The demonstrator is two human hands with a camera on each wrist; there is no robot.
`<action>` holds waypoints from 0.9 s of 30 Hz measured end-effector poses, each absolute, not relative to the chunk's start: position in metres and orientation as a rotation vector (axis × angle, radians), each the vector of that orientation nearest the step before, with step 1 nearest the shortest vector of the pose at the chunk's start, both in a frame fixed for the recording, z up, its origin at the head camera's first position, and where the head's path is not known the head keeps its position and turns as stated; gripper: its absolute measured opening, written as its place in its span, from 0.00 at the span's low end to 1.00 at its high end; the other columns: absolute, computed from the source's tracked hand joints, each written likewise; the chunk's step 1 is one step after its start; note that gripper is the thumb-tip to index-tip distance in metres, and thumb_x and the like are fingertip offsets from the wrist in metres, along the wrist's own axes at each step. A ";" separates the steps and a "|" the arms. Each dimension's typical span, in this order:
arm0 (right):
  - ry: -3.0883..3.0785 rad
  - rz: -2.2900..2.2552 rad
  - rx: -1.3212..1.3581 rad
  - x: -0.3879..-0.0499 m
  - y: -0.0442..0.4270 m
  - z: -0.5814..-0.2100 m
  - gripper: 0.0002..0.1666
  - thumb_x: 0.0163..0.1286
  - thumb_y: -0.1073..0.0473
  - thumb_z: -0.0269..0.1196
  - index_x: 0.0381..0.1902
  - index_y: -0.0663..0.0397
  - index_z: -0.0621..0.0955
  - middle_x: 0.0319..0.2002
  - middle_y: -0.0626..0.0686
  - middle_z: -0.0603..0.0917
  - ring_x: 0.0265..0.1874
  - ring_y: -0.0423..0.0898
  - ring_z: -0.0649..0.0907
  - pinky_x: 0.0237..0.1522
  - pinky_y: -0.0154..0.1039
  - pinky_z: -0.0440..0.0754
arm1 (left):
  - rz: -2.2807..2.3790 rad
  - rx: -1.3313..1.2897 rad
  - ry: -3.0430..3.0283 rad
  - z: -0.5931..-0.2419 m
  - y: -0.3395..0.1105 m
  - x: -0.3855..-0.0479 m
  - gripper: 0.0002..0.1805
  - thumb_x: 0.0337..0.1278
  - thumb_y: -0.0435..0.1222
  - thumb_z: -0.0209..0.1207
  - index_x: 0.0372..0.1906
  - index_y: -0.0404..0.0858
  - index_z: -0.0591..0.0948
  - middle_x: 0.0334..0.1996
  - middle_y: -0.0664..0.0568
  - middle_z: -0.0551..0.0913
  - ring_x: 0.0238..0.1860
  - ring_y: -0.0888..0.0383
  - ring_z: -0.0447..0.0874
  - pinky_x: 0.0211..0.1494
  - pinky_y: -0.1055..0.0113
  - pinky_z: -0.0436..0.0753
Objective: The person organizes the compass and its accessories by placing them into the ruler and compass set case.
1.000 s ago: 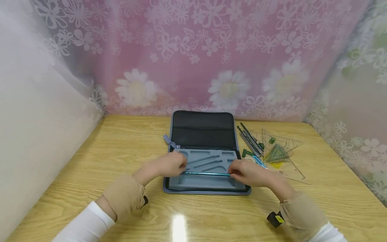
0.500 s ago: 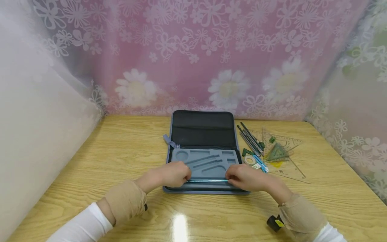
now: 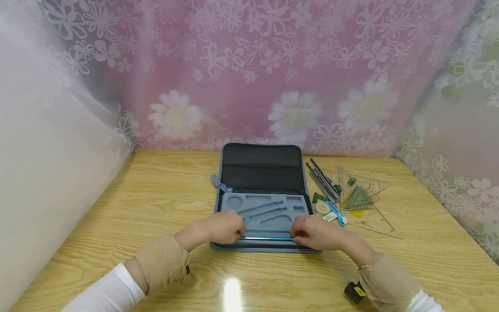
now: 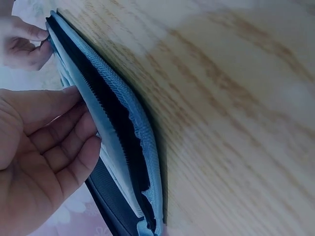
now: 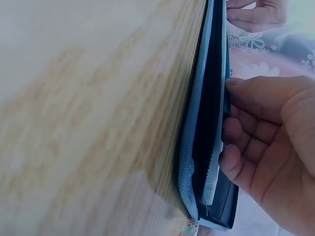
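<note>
A zip case with a black lid [image 3: 262, 167] lies unfolded on the table, its grey-blue tray [image 3: 269, 222] moulded with slots and a round recess. Across the tray's front part runs a thin teal strip [image 3: 268, 238]. My left hand [image 3: 228, 226] pinches its left end, and my right hand [image 3: 317, 233] pinches its right end. In the left wrist view the left hand [image 4: 47, 142] has thumb and fingers bent at the case's zipped edge [image 4: 118, 93]. The right wrist view has the right hand [image 5: 275, 132] likewise at the edge; fingertips are partly hidden.
Right of the case lie dark pencils [image 3: 322, 180], clear set squares [image 3: 374, 184], a small green triangle [image 3: 358, 197], a tape roll [image 3: 322, 208], a white eraser [image 3: 329, 216] and a blue cutter [image 3: 337, 212]. A flowered curtain [image 3: 249, 86] hangs behind the table [image 3: 167, 173].
Both hands have moved toward the tray's front edge with the teal strip between them. More of the slots and the tape roll, eraser and cutter now show.
</note>
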State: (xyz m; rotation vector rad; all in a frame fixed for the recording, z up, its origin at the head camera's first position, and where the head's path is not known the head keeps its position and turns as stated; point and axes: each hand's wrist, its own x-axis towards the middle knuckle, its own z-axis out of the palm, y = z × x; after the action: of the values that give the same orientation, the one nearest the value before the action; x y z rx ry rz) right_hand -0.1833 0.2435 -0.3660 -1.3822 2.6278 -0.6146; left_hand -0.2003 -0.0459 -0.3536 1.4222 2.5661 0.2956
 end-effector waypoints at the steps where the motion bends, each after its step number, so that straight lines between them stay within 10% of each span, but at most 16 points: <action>1: 2.625 -0.616 -1.384 -0.183 0.243 -0.366 0.06 0.63 0.67 0.60 0.30 0.50 0.80 0.29 0.41 0.76 0.25 0.32 0.70 0.27 0.30 0.73 | 0.295 1.419 2.565 -0.354 -0.046 -0.200 0.11 0.56 0.26 0.56 0.33 0.39 0.87 0.34 0.51 0.85 0.38 0.57 0.83 0.40 0.72 0.79; 27: 2.635 -0.613 -1.251 -0.190 0.249 -0.361 0.05 0.62 0.65 0.61 0.34 0.53 0.84 0.31 0.43 0.78 0.29 0.35 0.76 0.30 0.31 0.76 | 0.335 1.442 2.575 -0.354 -0.052 -0.200 0.13 0.51 0.22 0.56 0.29 0.38 0.88 0.31 0.51 0.86 0.37 0.56 0.84 0.37 0.75 0.79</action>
State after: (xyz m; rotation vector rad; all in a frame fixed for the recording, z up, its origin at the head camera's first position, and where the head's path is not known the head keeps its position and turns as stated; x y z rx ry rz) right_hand -0.1897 0.2488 -0.3608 -1.2509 2.6351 -0.6129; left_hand -0.2004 -0.0517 -0.3539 1.4417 2.5754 0.3347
